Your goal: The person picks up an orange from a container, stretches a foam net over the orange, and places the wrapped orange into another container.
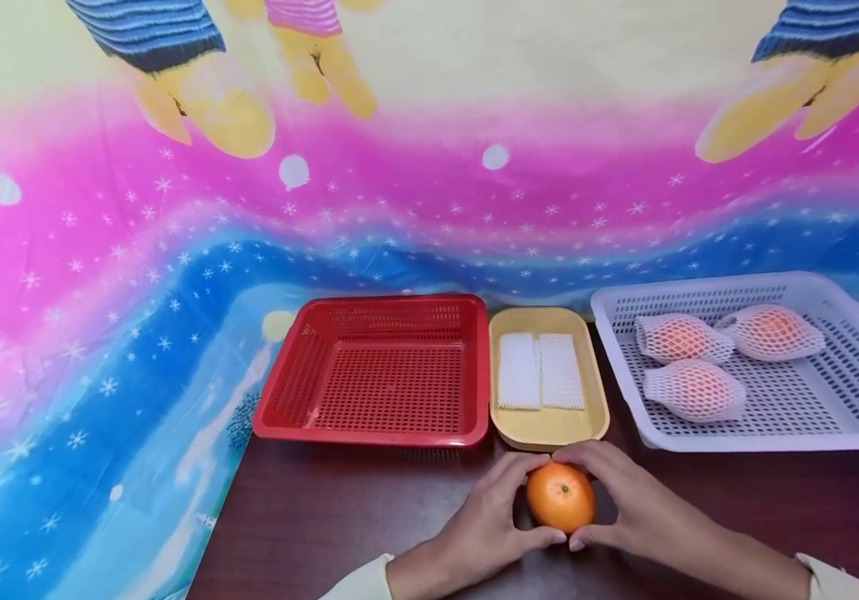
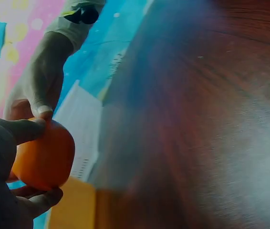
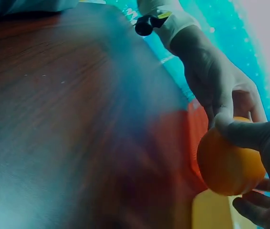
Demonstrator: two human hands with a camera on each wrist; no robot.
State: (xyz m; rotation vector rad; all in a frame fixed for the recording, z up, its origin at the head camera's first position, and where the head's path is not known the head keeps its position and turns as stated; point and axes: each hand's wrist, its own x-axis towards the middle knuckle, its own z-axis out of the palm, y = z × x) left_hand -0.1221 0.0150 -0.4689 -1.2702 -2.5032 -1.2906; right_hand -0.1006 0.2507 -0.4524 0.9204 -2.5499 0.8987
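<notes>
An orange (image 1: 560,500) sits between my two hands, just in front of the yellow tray, its stem end facing up in the head view. My left hand (image 1: 485,517) curls round its left side, thumb at the near edge and fingers at the far edge. From the right, my right hand (image 1: 642,504) grips it in the same way, the thumbs close together. Both wrist views show the orange (image 2: 46,155) held by fingers and thumbs. White foam net sleeves (image 1: 519,371) lie flat in two stacks inside the yellow tray (image 1: 549,437).
To the left of the tray stands a red plastic basket (image 1: 369,434). A white basket (image 1: 774,440) on the right holds three net-wrapped fruits (image 1: 695,390). All stand on a dark wooden table (image 1: 309,517), with a colourful printed cloth (image 1: 399,183) behind.
</notes>
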